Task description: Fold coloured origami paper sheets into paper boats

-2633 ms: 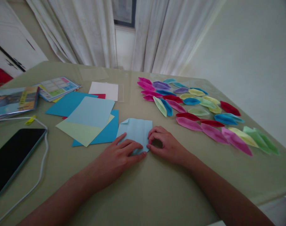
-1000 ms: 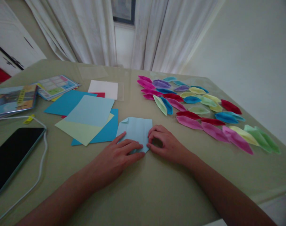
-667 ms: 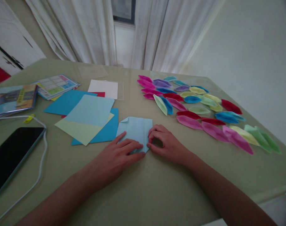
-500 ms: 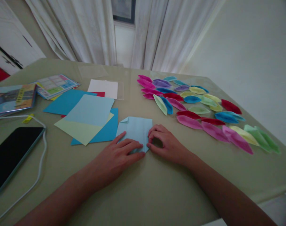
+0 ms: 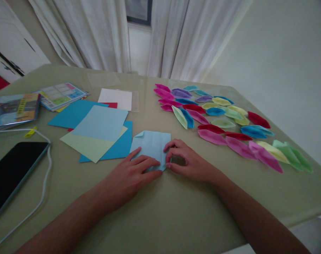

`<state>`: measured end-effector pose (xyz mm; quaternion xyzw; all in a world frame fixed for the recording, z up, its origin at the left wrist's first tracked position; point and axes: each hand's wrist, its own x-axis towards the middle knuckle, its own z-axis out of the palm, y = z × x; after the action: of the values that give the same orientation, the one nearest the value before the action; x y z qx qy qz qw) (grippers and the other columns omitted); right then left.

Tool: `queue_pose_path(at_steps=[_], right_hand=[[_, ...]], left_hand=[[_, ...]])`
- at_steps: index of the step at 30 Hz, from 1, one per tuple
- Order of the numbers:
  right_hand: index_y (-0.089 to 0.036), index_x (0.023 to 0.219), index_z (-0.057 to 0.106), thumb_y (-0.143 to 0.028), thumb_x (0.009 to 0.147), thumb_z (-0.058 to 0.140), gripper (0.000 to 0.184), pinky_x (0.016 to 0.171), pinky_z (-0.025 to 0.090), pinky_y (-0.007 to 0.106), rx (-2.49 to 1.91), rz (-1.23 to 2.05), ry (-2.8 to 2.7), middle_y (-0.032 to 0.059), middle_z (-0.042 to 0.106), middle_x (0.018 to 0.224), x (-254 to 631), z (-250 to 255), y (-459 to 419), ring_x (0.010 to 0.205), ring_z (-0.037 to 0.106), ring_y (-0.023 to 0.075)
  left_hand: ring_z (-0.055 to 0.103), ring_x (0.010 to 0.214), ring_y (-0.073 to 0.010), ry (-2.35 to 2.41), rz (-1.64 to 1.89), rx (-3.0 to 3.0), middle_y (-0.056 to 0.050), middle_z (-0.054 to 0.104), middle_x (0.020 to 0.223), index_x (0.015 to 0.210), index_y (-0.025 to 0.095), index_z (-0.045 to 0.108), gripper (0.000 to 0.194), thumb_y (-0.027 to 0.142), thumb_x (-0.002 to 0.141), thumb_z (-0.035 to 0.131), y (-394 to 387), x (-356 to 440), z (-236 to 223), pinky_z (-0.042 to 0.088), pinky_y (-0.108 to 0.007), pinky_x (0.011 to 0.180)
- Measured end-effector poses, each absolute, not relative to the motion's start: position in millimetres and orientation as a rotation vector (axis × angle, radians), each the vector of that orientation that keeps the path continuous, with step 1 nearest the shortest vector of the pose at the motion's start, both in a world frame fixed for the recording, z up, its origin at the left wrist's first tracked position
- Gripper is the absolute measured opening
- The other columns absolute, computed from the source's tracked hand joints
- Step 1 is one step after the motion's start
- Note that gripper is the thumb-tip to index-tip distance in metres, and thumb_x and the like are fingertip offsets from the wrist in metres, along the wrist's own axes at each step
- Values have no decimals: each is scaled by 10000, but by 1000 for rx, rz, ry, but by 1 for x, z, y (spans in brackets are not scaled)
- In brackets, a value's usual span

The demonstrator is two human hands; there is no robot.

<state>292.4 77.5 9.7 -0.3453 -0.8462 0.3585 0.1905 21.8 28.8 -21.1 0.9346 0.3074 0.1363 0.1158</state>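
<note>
One pale blue paper (image 5: 153, 143), creased, upper-left corner folded, lies mid-frame. The left hand (image 5: 135, 173) rests flat on it, fingers slightly parted; the right hand (image 5: 191, 162) curls at its right edge, grip unclear. One phone (image 5: 16, 173), lower left.

Plain pale-blue folded paper (image 5: 151, 144)
</note>
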Motion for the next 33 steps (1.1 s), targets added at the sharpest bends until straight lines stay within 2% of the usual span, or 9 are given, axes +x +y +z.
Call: queue_pose_path(at_steps=[4,14,22,28,33], right_hand=[[-239,974,736,-193,934,768,69,1132,444,421,-959,1077,-2417,74,582,1326,295,15,78,1306,560,240],[-209,925,687,-197,956,757,77,1001,485,391,-1013,847,-2376,65,656,1151,287,-2,79,1110,618,222],[-206,906,693,-254,954,777,107,991,492,391,-1041,835,-2371,67,654,1133,287,-4,80,1094,630,228],[-210,922,691,-156,912,757,86,984,506,397,-1018,855,-2368,77,652,1149,288,0,79,1100,636,234],[-202,894,682,-159,900,763,93,982,503,391,-1039,846,-2364,77,651,1141,288,-1,79,1084,641,230]], left_hand=[[642,1282,-253,914,405,2749,-46,693,1384,1368,318,648,522,-4,972,534,28,21,-20,302,-646,1259],[617,1310,-258,894,426,2762,-60,680,1412,1426,280,606,562,-26,973,475,27,21,-24,280,-644,1265],[604,1321,-268,889,382,2798,-68,654,1431,1463,333,594,593,1,977,520,28,21,-21,300,-648,1254],[620,1304,-260,892,386,2792,-65,667,1411,1442,338,617,570,14,981,533,28,21,-21,289,-632,1264],[617,1318,-238,917,398,2754,-56,684,1414,1455,295,603,576,-11,977,508,28,21,-23,252,-604,1290]])
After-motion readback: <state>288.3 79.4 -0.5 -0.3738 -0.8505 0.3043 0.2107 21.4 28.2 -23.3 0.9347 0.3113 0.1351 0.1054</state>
